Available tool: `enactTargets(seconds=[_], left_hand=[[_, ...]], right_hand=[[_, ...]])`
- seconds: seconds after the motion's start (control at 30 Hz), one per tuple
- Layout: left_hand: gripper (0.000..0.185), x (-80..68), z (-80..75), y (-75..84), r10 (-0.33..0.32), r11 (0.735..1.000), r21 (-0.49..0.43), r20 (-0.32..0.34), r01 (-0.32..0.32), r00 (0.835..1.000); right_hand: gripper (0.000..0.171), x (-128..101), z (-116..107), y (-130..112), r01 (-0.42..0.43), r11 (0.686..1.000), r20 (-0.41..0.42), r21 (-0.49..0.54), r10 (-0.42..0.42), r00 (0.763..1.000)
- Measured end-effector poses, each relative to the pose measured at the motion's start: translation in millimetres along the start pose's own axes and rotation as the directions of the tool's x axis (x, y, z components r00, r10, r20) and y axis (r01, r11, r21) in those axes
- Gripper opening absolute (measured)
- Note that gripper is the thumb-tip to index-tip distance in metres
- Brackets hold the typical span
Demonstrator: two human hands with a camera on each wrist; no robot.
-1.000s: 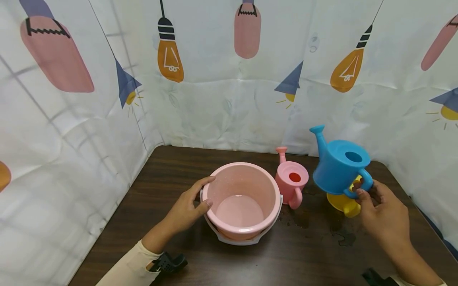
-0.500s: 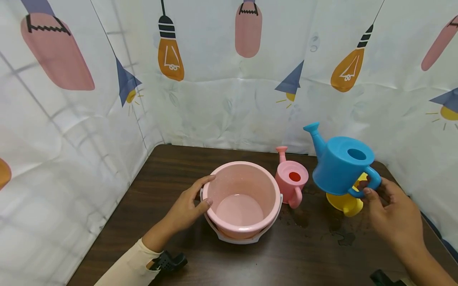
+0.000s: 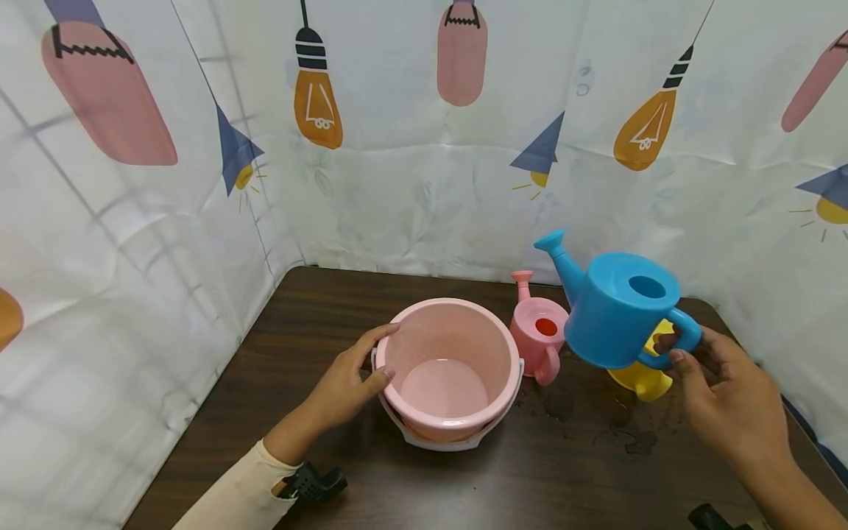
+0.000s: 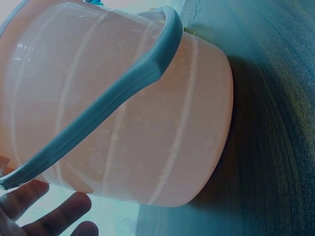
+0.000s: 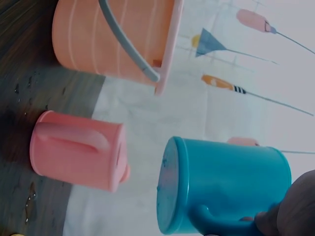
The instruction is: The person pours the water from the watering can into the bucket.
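Since a moment ago, the blue watering can (image 3: 619, 309) has shifted left toward the pink bucket (image 3: 450, 368) and tipped, its spout now pointing up and left above the pink watering can (image 3: 539, 335). The right hand (image 3: 718, 401) grips the blue can by its handle, thumb and fingers curled round the loop, holding it in the air well clear of the desk (image 3: 318, 309). The left hand (image 3: 344, 383) has stayed on the bucket's left side, fingers relaxed against the wall and rim. A little water lies in the bucket's bottom, and its grey handle (image 4: 113, 98) hangs down the outside. A yellow watering can (image 3: 639, 379) stands behind the blue one, mostly hidden. Water drops mark the dark desk between bucket and cans.
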State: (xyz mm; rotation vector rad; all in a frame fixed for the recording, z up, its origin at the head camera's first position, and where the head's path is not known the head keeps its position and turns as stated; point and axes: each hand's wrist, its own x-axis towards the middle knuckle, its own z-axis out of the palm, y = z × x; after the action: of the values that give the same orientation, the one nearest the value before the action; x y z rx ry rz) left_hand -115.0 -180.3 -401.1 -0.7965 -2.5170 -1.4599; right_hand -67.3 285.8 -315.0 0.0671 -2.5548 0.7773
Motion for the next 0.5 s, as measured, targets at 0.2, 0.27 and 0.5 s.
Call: enactTargets(seconds=[0.2,0.27,0.5], left_hand=[[0.060,0.2,0.2,0.0,-0.003,1.000,-0.004,0.002,0.003,1.000],[0.060,0.2,0.2,0.1,-0.002,1.000,-0.005,0.002,0.002,1.000],[0.060,-0.1,-0.1,0.9,-0.002,1.000,-0.011,0.003,0.002,1.000]], right_hand=[[0.044,-1.1,-1.3,-4.2,0.031,0.999,0.021,0.006,-0.031,0.999],[0.044,-1.5,-1.5,-5.4,0.036,0.999,0.031,0.000,-0.036,0.999],[0.047,-3.6,-0.9,-10.7,0.058,0.998,0.061,0.027,-0.059,0.996]])
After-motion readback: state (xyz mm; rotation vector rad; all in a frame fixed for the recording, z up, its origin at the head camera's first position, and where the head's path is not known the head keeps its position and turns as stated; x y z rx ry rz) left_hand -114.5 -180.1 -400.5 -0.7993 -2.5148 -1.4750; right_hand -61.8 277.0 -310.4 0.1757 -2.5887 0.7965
